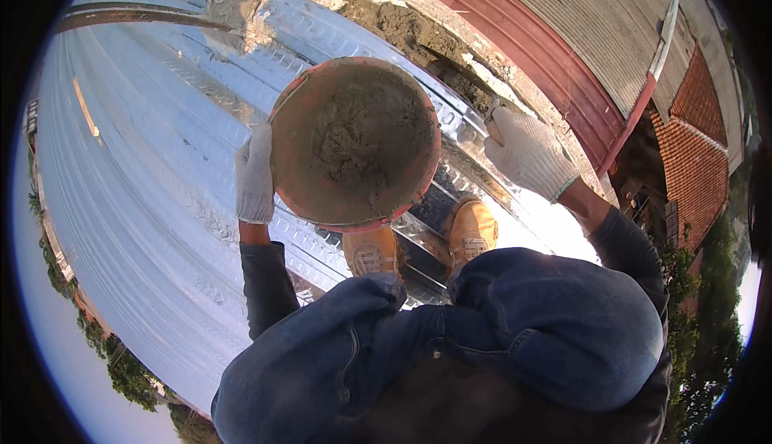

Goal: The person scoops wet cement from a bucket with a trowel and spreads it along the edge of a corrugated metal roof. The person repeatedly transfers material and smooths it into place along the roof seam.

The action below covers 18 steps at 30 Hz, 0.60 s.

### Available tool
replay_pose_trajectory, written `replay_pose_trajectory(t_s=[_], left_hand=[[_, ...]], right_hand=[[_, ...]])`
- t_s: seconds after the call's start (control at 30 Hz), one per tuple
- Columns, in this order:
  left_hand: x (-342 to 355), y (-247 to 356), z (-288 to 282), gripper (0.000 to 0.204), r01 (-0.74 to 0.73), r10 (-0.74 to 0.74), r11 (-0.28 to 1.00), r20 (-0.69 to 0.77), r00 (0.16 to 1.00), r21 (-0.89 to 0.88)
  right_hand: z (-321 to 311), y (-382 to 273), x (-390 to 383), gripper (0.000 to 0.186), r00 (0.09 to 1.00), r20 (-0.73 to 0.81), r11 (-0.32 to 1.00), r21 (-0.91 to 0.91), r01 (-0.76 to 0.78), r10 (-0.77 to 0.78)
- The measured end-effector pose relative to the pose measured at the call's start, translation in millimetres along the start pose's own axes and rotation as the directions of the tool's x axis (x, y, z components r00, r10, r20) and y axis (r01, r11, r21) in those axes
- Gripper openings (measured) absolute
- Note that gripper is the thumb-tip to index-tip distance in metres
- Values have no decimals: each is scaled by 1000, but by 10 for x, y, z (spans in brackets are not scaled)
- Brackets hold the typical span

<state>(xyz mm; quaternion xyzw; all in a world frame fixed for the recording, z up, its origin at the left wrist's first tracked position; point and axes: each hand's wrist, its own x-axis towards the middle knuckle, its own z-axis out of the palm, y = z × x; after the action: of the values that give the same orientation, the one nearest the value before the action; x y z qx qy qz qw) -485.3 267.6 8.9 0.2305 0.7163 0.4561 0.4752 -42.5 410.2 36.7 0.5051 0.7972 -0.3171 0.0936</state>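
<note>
- Your left hand (255,174), in a white knit glove, lies flat against the rim of the round red-orange pan (355,143) at its 9 o'clock edge; the fingers press on the outer wall and hold the pan up, with the thumb hidden behind it.
- The pan sits just above the middle of the view, held above your knees, its mouth facing up. A lump of grey wet mortar (362,134) fills the bottom, and grey smears coat the inner wall.
- Your right hand (527,152), also gloved in white, is at 3 o'clock from the pan and well apart from it. It rests on the pale concrete edge (515,74) of the wall; whether its fingers are clenched or slack cannot be told.
- Two tan boots (422,239) stand on the shiny corrugated metal sheet (145,170) at 6 o'clock below the pan, and your knees in blue denim trousers (523,323) are bent below them.
- More grey mortar (410,30) lies along the wall top at 1 o'clock from the pan; beyond it run a dark red roof sheet (523,34) and a grey corrugated roof (595,26).
</note>
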Motion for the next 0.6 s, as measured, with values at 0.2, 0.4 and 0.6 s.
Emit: replay_pose_trajectory(t_s=[0.2, 0.4, 0.6], left_hand=[[14, -3, -39, 47, 47, -47, 998, 16, 999, -38], [22, 1, 4, 47, 36, -36, 999, 16, 999, -35], [39, -33, -92, 46, 54, -54, 999, 7, 999, -4]], right_hand=[[-293, -122, -6, 26, 996, -74, 994, 93, 61, -54], [-382, -251, 155, 28, 991, 130, 969, 245, -4, -29], [-280, -29, 244, 35, 997, -19, 954, 289, 77, -75]])
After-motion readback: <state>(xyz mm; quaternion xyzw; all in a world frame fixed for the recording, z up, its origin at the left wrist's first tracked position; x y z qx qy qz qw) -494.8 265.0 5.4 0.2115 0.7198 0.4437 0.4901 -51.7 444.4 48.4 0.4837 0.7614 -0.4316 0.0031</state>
